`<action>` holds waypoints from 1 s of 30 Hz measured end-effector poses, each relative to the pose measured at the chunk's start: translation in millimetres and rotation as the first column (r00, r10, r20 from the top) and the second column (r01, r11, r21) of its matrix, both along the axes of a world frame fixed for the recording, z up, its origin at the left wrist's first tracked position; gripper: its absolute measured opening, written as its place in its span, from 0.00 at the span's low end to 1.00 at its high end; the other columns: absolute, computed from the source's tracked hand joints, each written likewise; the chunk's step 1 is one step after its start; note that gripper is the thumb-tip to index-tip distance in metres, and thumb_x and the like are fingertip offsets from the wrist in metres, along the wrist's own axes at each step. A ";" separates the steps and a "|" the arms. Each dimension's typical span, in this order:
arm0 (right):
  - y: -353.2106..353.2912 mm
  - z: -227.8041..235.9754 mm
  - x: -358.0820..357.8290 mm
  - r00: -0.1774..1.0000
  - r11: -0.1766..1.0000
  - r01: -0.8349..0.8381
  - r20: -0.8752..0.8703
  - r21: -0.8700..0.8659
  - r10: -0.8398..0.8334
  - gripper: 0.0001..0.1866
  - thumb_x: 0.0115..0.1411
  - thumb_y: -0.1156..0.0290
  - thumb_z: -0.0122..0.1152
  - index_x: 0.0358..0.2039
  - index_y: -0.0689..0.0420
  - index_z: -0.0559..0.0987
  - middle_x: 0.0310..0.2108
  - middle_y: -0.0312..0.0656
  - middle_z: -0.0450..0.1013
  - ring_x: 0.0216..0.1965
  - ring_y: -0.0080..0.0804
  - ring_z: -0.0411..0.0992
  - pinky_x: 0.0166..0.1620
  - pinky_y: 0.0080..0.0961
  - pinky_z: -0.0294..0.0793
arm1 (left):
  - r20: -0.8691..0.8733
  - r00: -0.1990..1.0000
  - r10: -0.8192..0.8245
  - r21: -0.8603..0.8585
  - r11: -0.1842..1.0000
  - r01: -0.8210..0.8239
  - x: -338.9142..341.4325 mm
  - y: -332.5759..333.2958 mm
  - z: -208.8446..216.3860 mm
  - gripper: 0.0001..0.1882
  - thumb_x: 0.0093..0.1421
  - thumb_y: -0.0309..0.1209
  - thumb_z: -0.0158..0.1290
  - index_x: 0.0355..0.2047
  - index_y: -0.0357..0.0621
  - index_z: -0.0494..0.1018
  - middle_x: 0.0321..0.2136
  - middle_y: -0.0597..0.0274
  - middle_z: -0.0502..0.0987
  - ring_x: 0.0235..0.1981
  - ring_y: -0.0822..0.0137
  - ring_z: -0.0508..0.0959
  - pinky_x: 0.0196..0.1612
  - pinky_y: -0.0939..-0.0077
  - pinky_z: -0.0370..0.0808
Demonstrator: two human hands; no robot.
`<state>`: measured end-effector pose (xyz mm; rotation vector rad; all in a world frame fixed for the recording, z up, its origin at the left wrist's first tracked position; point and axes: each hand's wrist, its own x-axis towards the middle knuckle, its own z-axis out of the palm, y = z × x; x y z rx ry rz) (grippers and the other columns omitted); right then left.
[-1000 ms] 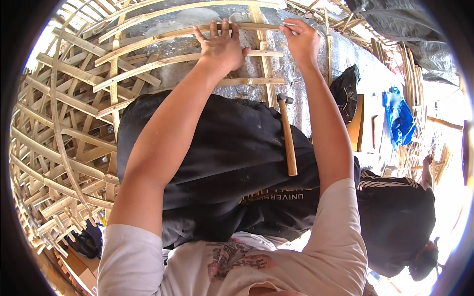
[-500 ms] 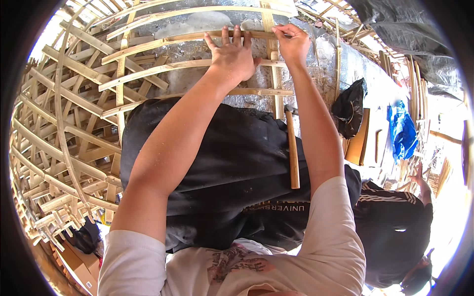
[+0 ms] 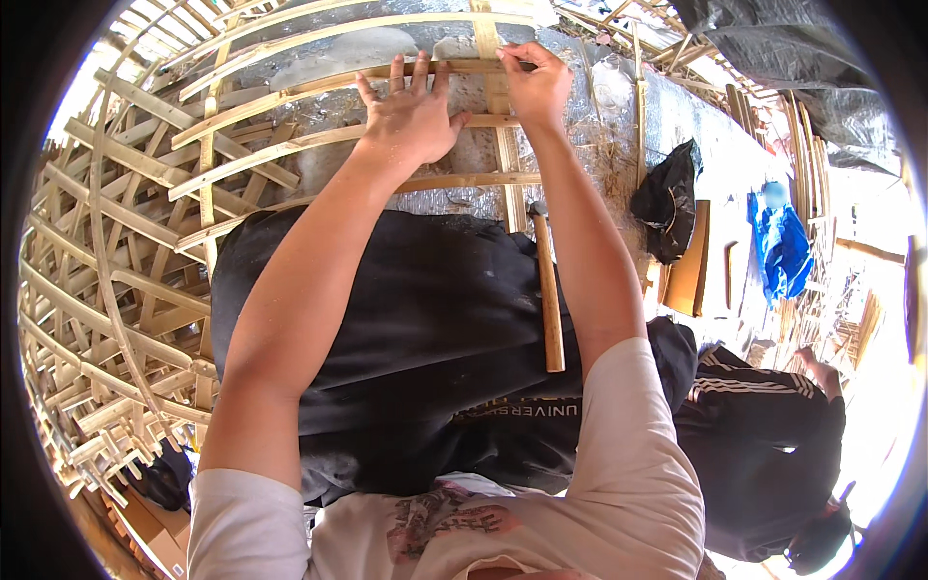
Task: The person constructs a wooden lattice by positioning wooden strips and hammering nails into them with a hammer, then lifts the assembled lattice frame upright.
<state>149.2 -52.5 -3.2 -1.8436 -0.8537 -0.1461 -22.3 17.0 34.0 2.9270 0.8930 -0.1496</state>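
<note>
My left hand (image 3: 411, 121) lies with spread fingers across a thin wooden slat (image 3: 324, 79), its fingertips over the slat's far edge. My right hand (image 3: 538, 89) is closed in a pinch where that slat crosses an upright batten (image 3: 497, 92). Whatever is between thumb and forefinger is too small to make out. More curved slats (image 3: 280, 147) run across the battens in rows, nearer and farther. A hammer (image 3: 549, 300) with a wooden handle rests on my dark-clad lap (image 3: 425, 290), its head toward the frame, beside my right forearm.
Stacked lattice frames (image 3: 126, 261) fill the left side. Silvery sheeting (image 3: 319, 159) lies under the slats. To the right are a black plastic bag (image 3: 669, 203), a blue bag (image 3: 781, 246) and a person in dark clothes (image 3: 764, 445). A cardboard box (image 3: 155, 527) is at lower left.
The whole view has shifted, so hands, slats and hammer appear a little farther left. Both hands keep their places on the slat, the right still pinching.
</note>
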 end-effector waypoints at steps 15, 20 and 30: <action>-6.1 -5.4 6.6 0.998 0.999 -0.035 0.048 0.035 0.033 0.02 0.52 0.73 0.68 0.25 0.56 0.82 0.28 0.39 0.81 0.26 0.28 0.78 0.32 0.21 0.76 | -0.013 0.999 -0.047 0.082 0.995 0.048 3.5 -2.6 -4.8 0.39 0.66 0.58 0.37 0.69 0.49 0.48 0.69 0.51 0.48 0.70 0.45 0.47 0.63 0.24 0.45; -9.9 0.6 4.2 0.997 1.000 -0.016 0.076 -0.006 0.017 0.03 0.54 0.73 0.68 0.25 0.56 0.83 0.30 0.38 0.82 0.27 0.23 0.78 0.31 0.19 0.76 | -0.047 0.998 -0.049 0.103 0.993 0.053 3.3 -3.8 4.0 0.39 0.67 0.57 0.37 0.69 0.46 0.46 0.69 0.50 0.49 0.70 0.46 0.49 0.63 0.25 0.45; -12.1 3.3 0.4 0.994 1.000 0.000 0.109 -0.020 0.003 0.02 0.53 0.73 0.64 0.26 0.55 0.83 0.25 0.46 0.79 0.26 0.42 0.78 0.33 0.31 0.76 | 0.541 0.813 -0.214 0.057 0.974 0.219 64.9 7.0 -7.9 0.22 0.62 0.33 0.48 0.56 0.42 0.64 0.52 0.49 0.73 0.55 0.48 0.71 0.59 0.47 0.66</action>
